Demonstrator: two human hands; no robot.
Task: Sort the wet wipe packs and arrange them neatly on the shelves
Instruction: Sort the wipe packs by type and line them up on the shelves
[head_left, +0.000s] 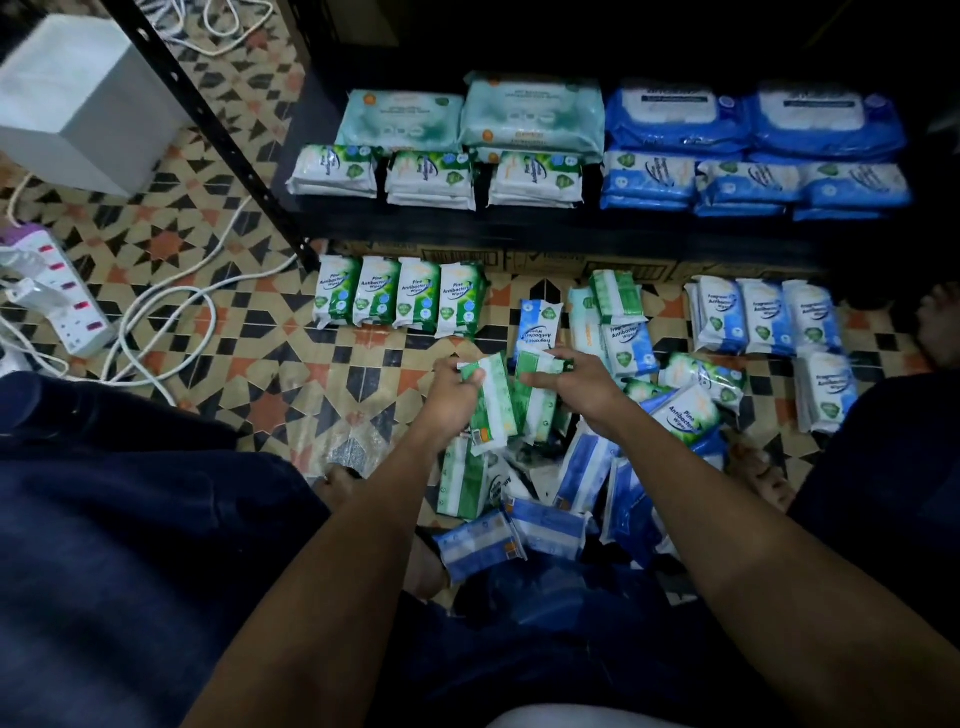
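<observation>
Head view: left hand (451, 396) and right hand (574, 382) each curl fingers round a glossy, flat green pack (491, 402), (537, 400) over patterned tiles (249, 358).

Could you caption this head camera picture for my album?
Both hands, left and right, each grip a green pack above the floor pile, facing a half-stocked shelf.

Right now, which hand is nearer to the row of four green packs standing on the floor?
Left. The left hand is just below the row of green packs; the right hand is further right.
</observation>
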